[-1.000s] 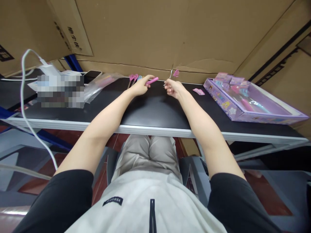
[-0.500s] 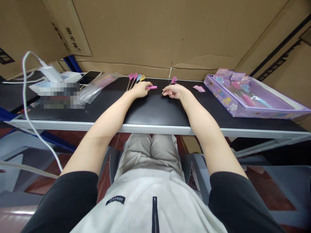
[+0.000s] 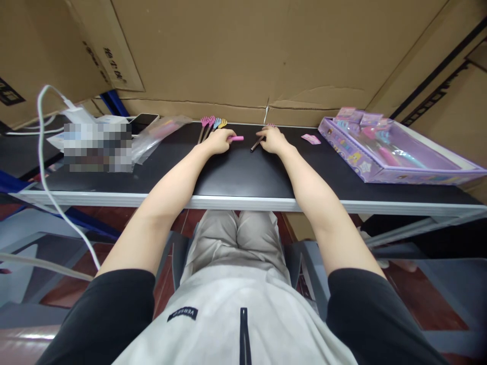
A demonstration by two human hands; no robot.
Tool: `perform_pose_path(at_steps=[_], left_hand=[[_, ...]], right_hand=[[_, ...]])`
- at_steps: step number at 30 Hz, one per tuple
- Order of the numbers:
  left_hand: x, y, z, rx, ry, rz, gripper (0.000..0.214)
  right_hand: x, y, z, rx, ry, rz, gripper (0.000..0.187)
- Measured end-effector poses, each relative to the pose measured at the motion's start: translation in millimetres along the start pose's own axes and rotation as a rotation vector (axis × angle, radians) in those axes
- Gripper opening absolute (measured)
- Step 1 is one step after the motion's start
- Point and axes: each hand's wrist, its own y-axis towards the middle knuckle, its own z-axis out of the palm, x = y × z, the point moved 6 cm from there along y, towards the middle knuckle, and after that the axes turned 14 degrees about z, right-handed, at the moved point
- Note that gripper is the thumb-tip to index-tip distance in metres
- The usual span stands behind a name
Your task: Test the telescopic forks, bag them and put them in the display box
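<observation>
My left hand (image 3: 219, 141) is closed around a pink stick-like handle (image 3: 238, 138), whose end sticks out to the right. Just behind that hand lie several back scratchers (image 3: 211, 123) with pink, blue and yellow claw heads, their dark rods partly covered by the hand. My right hand (image 3: 273, 139) has its fingers closed on the dark rod of another back scratcher (image 3: 255, 145). The rod's bare end points toward me and to the left. Its pink claw head (image 3: 271, 125) barely shows behind the knuckles.
A purple display box (image 3: 395, 152) with wrapped items stands at the right; a small pink card (image 3: 311, 139) lies beside it. To the left are a clear plastic bag (image 3: 160, 133), a phone (image 3: 143, 121) and a white cable (image 3: 42, 147). Cardboard (image 3: 228, 56) walls the back edge.
My right hand has turned palm down over the back scratcher and shifted slightly left, so the claw head is now mostly covered. The left hand has hardly moved.
</observation>
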Motion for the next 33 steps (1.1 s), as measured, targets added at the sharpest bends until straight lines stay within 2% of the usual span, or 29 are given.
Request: perform_pose_path(at_steps=[3,9,15,21,27,33], left_hand=[[1.9,0.0,0.5,0.003,0.018,-0.023,0.04],[5.1,0.3,-0.1,0.002,0.021,-0.044,0.036],[1.6,-3.8,-3.8,0.034,0.064,-0.129,0.043],[4.9,-4.7,-4.7,0.033,0.082,-0.174,0.043],[12.7,-5.0,-5.7,0.017,0.071,-0.18,0.04],[7.8,-6.1,-7.5,0.0,0.059,-0.186,0.038]], right_hand=[[1.3,-0.7,5.7,0.059,-0.043,-0.006,0.045],[3.9,-5.6,-1.0,0.069,-0.079,0.014,0.031],[-3.1,2.9,2.1,0.062,-0.032,0.009,0.019],[-4.0,1.5,-1.1,0.06,-0.042,0.031,0.027],[0.7,-4.8,-8.5,0.052,-0.012,-0.015,0.029],[6.0,-6.6,-8.1,0.06,0.003,-0.039,0.031]])
